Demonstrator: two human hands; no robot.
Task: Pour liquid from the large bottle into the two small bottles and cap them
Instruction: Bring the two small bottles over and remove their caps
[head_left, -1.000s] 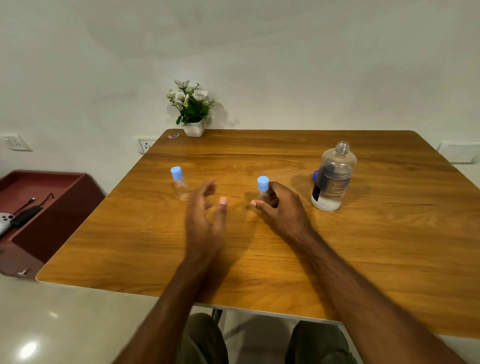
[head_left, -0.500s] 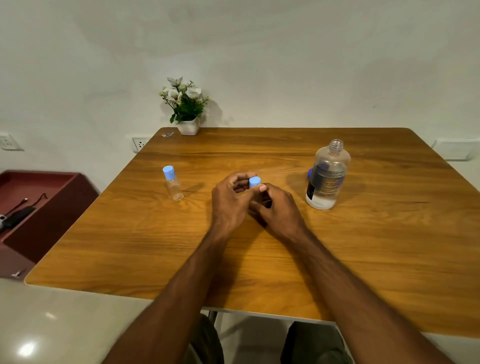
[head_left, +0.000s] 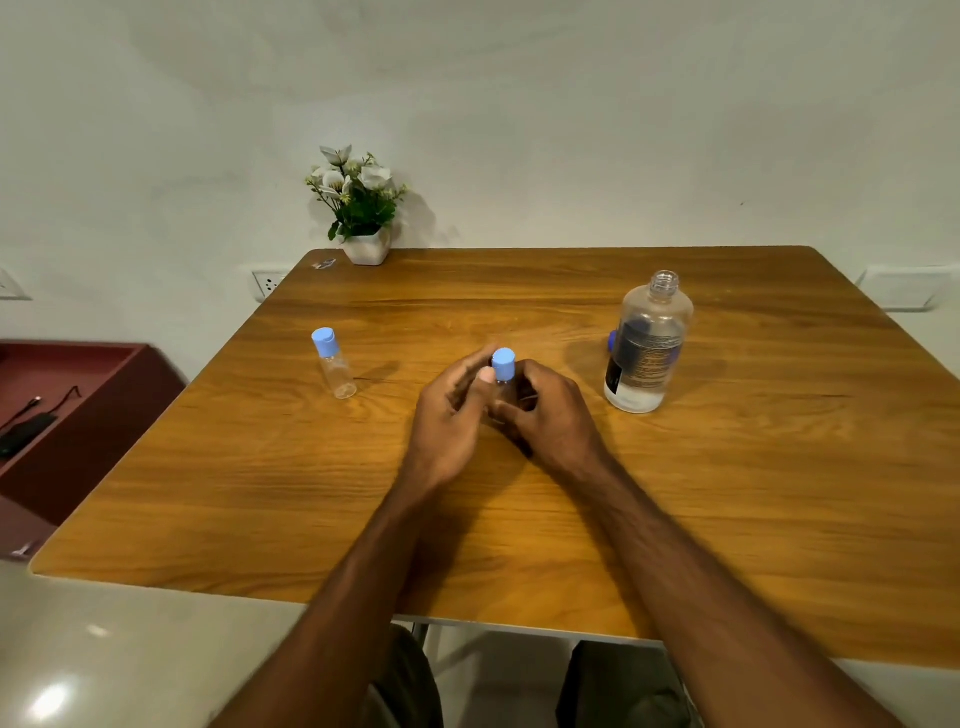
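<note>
A small clear bottle with a blue cap (head_left: 503, 365) stands at the middle of the wooden table (head_left: 753, 493). My right hand (head_left: 548, 410) grips its body from the right. My left hand (head_left: 451, 410) has thumb and fingers curled at the blue cap. A second small bottle (head_left: 334, 364), clear with a blue cap, stands alone to the left. The large clear bottle (head_left: 649, 345) stands uncapped to the right, with a little liquid at its bottom and a dark label. Its blue cap (head_left: 613, 340) peeks out behind it.
A white pot of flowers (head_left: 361, 208) stands at the table's far left corner, with a small clear object (head_left: 323, 264) beside it. A dark red cabinet (head_left: 78, 395) with black items on top sits left of the table. Wall sockets line the wall.
My left hand came in from the open table and closed around the cap of the middle small bottle. My right hand kept holding that bottle's body.
</note>
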